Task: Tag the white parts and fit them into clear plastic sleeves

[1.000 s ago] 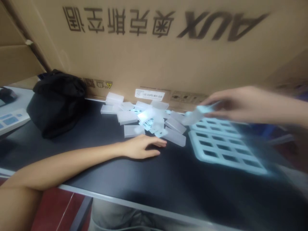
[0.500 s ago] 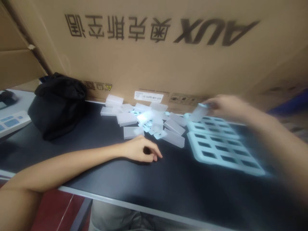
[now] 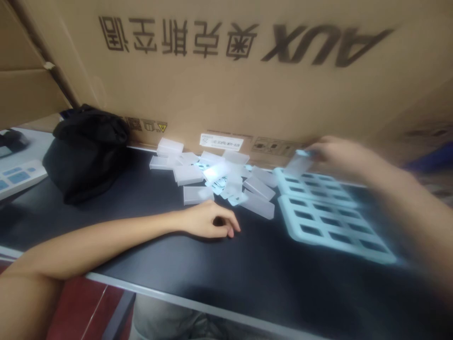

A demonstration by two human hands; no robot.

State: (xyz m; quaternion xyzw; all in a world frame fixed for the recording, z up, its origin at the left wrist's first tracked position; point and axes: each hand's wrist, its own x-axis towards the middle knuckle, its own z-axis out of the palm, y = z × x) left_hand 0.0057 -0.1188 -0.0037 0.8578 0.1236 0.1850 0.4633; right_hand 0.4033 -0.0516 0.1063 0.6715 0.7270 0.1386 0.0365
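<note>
My right hand [image 3: 327, 150], smeared by motion, grips a translucent plastic case [image 3: 297, 164] with a light-blue top edge. It holds the case tilted over the far left part of a light-blue plastic grid tray [image 3: 295, 219] with rows of rectangular openings. Whether the case touches the tray is unclear. On the black table [image 3: 226, 274], my left hand [image 3: 212, 221] rests with fingers curled in toward the thumb and nothing visible in them. Just beyond it lies a loose pile of several translucent cases [image 3: 189, 174], with flat light-blue cut-out pieces [image 3: 236, 198] among them.
A large cardboard box [image 3: 184, 89] with upside-down print stands along the table's back edge. To the left sit a black cloth bag [image 3: 87, 151] and a white item with blue panels [image 3: 21, 177]. The table's pale front edge [image 3: 152, 295] runs close to my lap.
The whole view has shifted slightly. My right hand still holds the case over the tray, in nearly the same place. My left hand stays at rest.
</note>
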